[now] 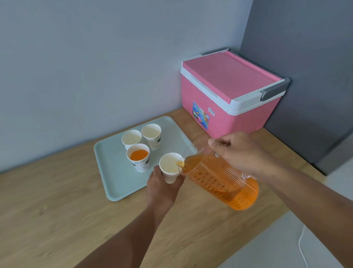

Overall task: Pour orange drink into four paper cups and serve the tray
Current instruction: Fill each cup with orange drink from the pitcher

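Your right hand (234, 152) is gripping the tilted jug (221, 179), its orange drink reaching the spout over a cup (170, 167) — your left hand (160, 180) is holding that cup over the tray (111, 170), beside one filled cup (139, 157) and two empties.

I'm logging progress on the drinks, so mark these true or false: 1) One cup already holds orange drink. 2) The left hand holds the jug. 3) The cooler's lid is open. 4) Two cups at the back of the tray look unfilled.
1) True: one filled cup stands on the tray.
2) False: the right hand tilts the jug; the left hand holds the cup being filled.
3) False: the pink cooler has its lid shut.
4) True: both back cups show no orange.
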A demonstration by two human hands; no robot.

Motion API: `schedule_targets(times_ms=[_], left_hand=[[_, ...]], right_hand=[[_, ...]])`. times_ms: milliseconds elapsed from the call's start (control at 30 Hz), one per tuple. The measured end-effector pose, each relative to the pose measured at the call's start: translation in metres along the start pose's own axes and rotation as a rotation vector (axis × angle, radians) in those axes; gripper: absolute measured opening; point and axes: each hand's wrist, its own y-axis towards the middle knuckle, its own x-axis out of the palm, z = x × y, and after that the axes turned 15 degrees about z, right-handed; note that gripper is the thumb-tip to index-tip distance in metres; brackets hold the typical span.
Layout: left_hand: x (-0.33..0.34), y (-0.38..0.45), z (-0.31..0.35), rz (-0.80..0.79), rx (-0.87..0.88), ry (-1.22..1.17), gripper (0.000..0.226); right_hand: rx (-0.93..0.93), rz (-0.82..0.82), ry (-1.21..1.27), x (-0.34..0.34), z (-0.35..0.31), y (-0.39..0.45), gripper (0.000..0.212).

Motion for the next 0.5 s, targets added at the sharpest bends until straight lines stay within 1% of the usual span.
schedule_targets(times_ms=[133,500], left_hand=[[-0.009,-0.003,-0.006,-0.011,0.027,-0.01,0.067],[-0.023,-0.009,-0.017,-0.015,-0.015,-0.011,0.07]], right_hand=[[-0.036,-0.008,-0.049,0.007,-0.011,-0.009,0.04],[-0.068,-0.007,-0.181,0.016,-0.03,-0.019,0.046]])
